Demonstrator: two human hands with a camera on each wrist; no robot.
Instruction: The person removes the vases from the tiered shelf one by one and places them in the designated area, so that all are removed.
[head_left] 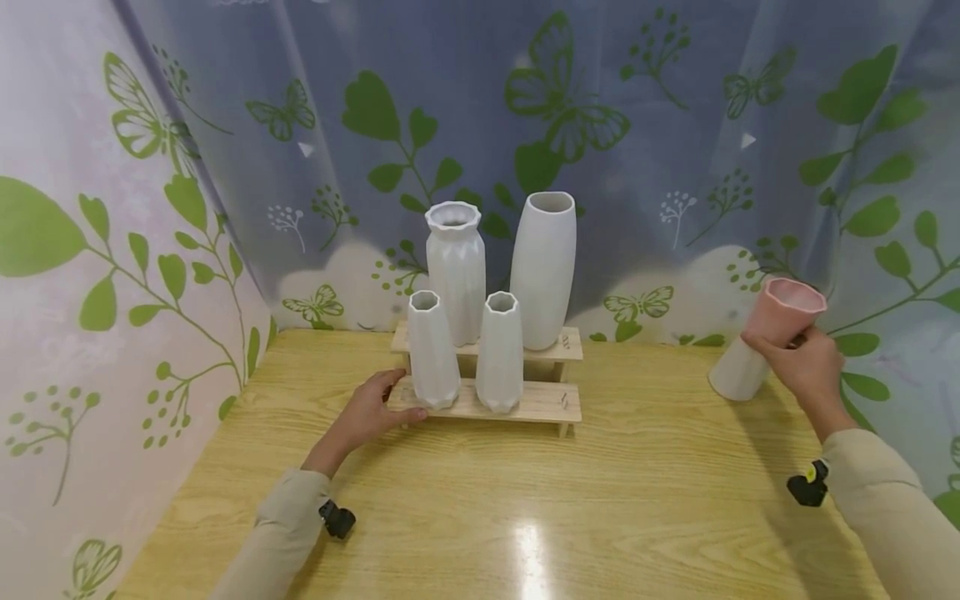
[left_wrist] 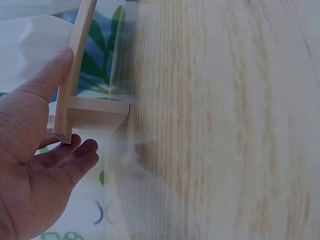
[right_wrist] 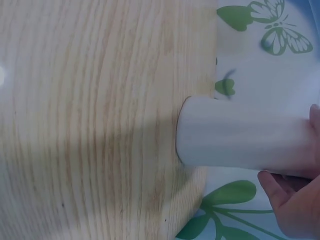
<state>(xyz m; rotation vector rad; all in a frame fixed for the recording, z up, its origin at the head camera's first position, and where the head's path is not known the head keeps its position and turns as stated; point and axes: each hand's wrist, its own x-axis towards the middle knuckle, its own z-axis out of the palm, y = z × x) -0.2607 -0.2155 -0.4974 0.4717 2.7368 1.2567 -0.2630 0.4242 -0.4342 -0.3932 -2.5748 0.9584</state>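
Note:
My left hand point(head_left: 378, 408) grips the left end of a two-tier wooden stand point(head_left: 536, 402). In the left wrist view the thumb lies along the board point(left_wrist: 75, 65), with the other fingers curled at its end. Two slim white vases point(head_left: 433, 354) point(head_left: 500, 357) stand on the lower tier. Behind them, the upper tier bears a white vase with a flared scalloped rim point(head_left: 456, 267) and a taller smooth white vase point(head_left: 544, 267). Far to the right, my right hand point(head_left: 808, 371) holds a pink-and-white vase point(head_left: 738, 367) around its pink upper part; its white base is at the tabletop.
The light wooden table point(head_left: 465, 508) runs up to a patterned curtain point(head_left: 660, 167) of green leaves and butterflies at the back. Similar patterned fabric point(head_left: 90, 400) hangs along the left. The pink-and-white vase is close to the fabric on the right.

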